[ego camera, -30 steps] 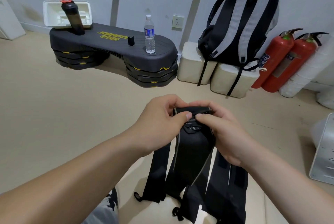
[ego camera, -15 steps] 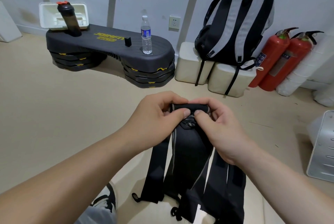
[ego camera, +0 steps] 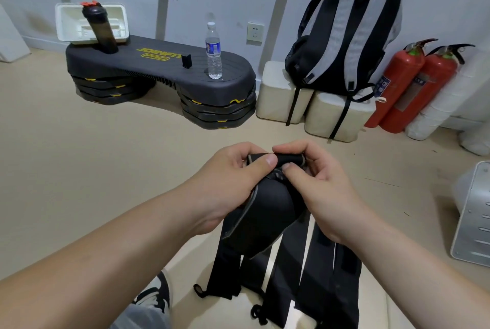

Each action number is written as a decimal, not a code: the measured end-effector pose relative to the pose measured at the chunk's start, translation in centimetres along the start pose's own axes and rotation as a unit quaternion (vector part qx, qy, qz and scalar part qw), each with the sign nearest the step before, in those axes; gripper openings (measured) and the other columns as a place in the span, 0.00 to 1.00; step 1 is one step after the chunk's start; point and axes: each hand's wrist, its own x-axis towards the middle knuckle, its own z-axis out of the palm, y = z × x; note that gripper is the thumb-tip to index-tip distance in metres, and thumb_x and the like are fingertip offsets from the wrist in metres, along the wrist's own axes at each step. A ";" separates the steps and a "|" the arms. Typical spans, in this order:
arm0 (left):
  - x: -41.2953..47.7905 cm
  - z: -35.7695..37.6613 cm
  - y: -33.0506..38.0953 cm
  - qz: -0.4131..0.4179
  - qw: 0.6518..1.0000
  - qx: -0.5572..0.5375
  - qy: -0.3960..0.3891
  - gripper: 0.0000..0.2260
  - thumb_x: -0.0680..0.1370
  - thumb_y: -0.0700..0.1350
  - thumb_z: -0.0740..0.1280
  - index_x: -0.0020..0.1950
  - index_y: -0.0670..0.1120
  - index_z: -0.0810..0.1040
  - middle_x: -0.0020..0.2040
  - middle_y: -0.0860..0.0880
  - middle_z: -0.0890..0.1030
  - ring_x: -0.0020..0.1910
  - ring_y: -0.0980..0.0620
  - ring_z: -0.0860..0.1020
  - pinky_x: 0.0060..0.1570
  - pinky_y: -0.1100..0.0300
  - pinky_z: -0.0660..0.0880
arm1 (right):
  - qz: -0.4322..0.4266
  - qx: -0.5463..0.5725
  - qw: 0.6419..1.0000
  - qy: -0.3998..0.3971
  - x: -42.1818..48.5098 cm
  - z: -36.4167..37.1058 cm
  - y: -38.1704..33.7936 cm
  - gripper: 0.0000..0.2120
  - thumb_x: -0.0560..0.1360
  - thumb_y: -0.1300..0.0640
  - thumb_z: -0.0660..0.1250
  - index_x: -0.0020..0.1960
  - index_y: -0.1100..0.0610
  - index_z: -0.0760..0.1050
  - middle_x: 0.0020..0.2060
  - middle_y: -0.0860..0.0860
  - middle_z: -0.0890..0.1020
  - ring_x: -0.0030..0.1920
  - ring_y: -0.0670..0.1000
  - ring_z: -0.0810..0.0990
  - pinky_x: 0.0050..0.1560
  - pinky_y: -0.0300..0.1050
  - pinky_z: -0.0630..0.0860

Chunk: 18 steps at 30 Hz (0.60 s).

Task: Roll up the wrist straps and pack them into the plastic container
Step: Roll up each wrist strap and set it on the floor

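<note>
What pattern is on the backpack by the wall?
Black and grey vertical stripes on the backpack, head view.

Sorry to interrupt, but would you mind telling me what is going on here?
A person is rolling up black wrist straps. The left hand and the right hand pinch the top end together, with a small roll started between the thumbs, while the long tails hang loose toward the floor. A white plastic container sits on the black step platform by the wall; nothing is visibly packed yet.

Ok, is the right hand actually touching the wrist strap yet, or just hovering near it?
Touching. The head view shows the right hand pinching the rolled top edge of the wrist strap between thumb and fingers, with the left hand gripping the same edge.
</note>
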 end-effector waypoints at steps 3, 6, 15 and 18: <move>0.0 -0.3 -0.1 0.069 0.997 0.042 0.022 0.04 0.84 0.44 0.68 0.52 0.46 0.82 0.42 0.47 0.85 0.40 0.53 0.82 0.39 0.60 0.77 | 0.130 0.138 0.981 -0.041 0.3 -0.4 -0.7 0.12 0.80 0.65 0.67 0.62 0.58 0.81 0.52 0.62 0.86 0.51 0.58 0.86 0.50 0.51 0.82; 0.2 -1.3 -0.1 0.189 0.963 0.188 0.033 0.04 0.83 0.44 0.69 0.53 0.50 0.83 0.45 0.50 0.86 0.46 0.51 0.84 0.48 0.51 0.81 | 0.175 0.196 0.957 -0.126 0.1 -1.0 -1.1 0.20 0.80 0.56 0.69 0.69 0.63 0.77 0.61 0.67 0.84 0.59 0.63 0.85 0.59 0.57 0.84; 0.0 -1.1 0.3 0.120 0.985 0.121 -0.009 0.07 0.83 0.49 0.69 0.61 0.54 0.81 0.43 0.55 0.86 0.44 0.57 0.85 0.47 0.60 0.80 | 0.109 0.194 0.973 -0.059 -0.1 -0.5 -0.6 0.12 0.75 0.60 0.71 0.58 0.57 0.79 0.54 0.66 0.85 0.48 0.61 0.86 0.49 0.57 0.86; -0.1 -0.4 0.2 0.007 0.999 0.046 -0.022 0.15 0.84 0.58 0.64 0.60 0.49 0.82 0.49 0.46 0.87 0.48 0.48 0.87 0.53 0.48 0.84 | 0.056 0.118 0.990 -0.057 0.0 -0.6 -0.2 0.12 0.74 0.63 0.76 0.54 0.51 0.83 0.52 0.60 0.85 0.51 0.59 0.85 0.53 0.56 0.85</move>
